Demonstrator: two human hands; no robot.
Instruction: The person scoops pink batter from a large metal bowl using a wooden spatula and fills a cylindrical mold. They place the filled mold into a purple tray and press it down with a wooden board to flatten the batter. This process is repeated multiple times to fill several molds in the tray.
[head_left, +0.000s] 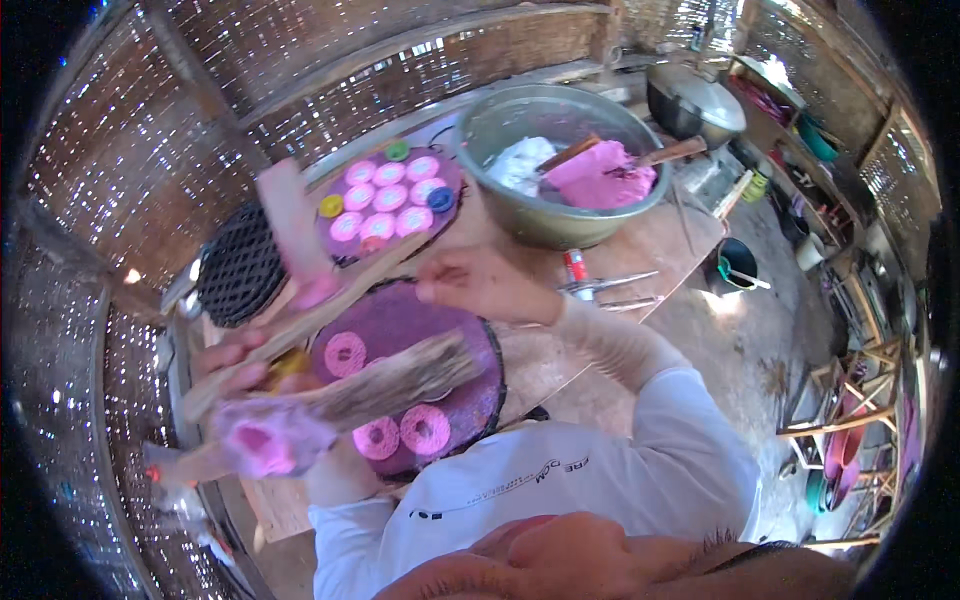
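Note:
My left hand (238,368) is closed round a wooden press made of two long bars. Its upper bar (340,305) slants up to the right, and a peg (295,225) with a pink-smeared end sticks out of it. The lower bar (400,380) carries pink dough (270,438) round a hole. Both bars are blurred and hide part of my left arm. My right hand (485,285) hovers at the far edge of a round purple mat (465,400), fingers loosely bent, nothing visible in them. Several pink noodle-like rings (425,430) lie on that mat, partly covered by the lower bar.
Another purple mat (455,175) farther off bears pink rings and small coloured caps. Beside it lies a black lattice disc (240,265). A large green basin (560,225) holds pink dough (600,175) and white dough (522,165). A red-capped tube (577,268) lies near metal tongs (610,283).

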